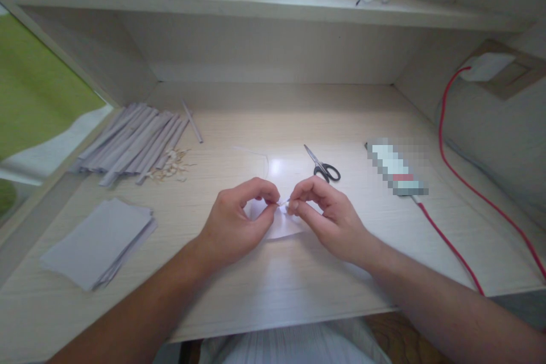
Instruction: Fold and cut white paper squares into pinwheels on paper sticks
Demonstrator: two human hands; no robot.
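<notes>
Together, our left hand and right hand pinch a thin, pale, strand-like piece between them, equally near both, its long axis seemingly crosswise. Beneath lies a white paper sheet; just beyond the right hand, black-handled metal scissors; farther beyond the left, rolled grey paper tubes.

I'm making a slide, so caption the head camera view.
Left hand and right hand pinch a small pale piece over a white sheet, scissors and grey sticks beyond.

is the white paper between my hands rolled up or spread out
Spread out: the paper shows a broad face and front edge between the left hand and right hand, which partly hide it.
</notes>
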